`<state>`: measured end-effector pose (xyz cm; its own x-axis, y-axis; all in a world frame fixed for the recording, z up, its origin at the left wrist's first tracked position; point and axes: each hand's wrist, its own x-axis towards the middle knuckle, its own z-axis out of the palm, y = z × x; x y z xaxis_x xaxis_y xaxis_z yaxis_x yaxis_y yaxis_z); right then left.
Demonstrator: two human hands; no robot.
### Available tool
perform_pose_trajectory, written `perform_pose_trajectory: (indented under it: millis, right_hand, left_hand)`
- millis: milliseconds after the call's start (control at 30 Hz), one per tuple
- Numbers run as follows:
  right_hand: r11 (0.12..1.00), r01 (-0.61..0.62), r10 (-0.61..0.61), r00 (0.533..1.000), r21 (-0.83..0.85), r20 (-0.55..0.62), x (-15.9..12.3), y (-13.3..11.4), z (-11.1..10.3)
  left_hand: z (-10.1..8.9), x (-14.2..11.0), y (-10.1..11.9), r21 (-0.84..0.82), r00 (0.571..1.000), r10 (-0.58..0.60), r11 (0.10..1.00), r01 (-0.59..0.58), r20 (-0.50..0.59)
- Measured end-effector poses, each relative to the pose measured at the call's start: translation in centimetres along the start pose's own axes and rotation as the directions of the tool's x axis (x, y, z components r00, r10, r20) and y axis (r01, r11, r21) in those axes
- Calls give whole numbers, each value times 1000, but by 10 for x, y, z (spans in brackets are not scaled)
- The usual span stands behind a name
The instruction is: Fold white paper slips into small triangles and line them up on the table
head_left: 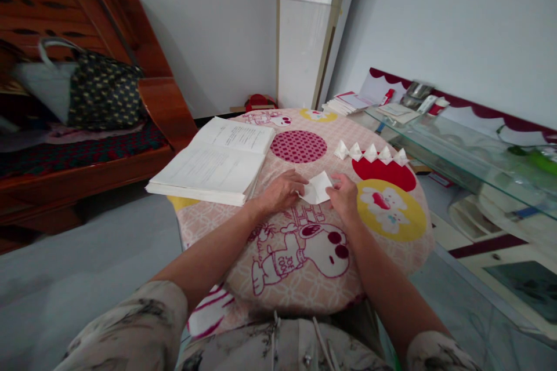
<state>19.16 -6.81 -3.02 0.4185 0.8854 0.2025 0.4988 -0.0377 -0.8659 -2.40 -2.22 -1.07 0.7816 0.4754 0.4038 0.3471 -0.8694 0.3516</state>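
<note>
While an open book (213, 165) lies at left on the cloth-covered table (391, 255): left hand (285, 190), fingers grasping the left edge of one folded sheet (317, 187), mid-table; right hand (343, 192), pinching its right edge; farther right, five paper pieces (371, 153), in a row.

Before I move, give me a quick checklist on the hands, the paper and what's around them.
1. Left hand at the left edge of the white paper: ok.
2. Right hand on the paper's right side, thumb over it: ok.
3. Row of five folded paper pieces apart from both hands: ok.
4. Open book apart from the paper, to the left: ok.
5. Creases lined up: cannot tell, too small to judge.
</note>
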Motion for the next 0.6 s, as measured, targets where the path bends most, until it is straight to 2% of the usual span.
perform_pose_trajectory:
  millis: [100,167,233,300,367,433,500,533,600]
  right_hand:
    - [992,77,-70,995,-98,69,4,4,-2]
    - [970,112,-90,990,-213,110,3,2,-5]
    - [919,144,-111,988,-367,109,0,-4,-7]
    - [847,240,-212,971,-474,112,-4,-11,-10]
    - [783,420,-350,907,-458,233,-8,-14,-12]
    - [730,587,-437,795,-350,421,-12,-11,-13]
    - [691,679,-470,682,-248,561,-15,-3,-14]
    - [672,704,-486,652,-229,582,-17,2,-15]
    - [650,731,-511,623,-209,592,-18,12,-18]
  left_hand:
    - [-1,-2,-5,-12,999,38,999,-38,-24]
    - [0,-2,-7,-50,999,54,997,-53,5]
    - [2,-2,-9,-100,998,50,994,-45,49]
    - [4,-2,-12,-141,997,21,990,-10,80]
    - [5,-3,-15,-180,996,-18,983,34,90]
    - [6,-4,-20,-237,994,-47,969,69,100]
    - [5,-5,-24,-312,992,-69,945,100,109]
    - [5,-5,-25,-347,990,-83,930,118,113]
    - [5,-4,-27,-396,984,-132,902,169,119]
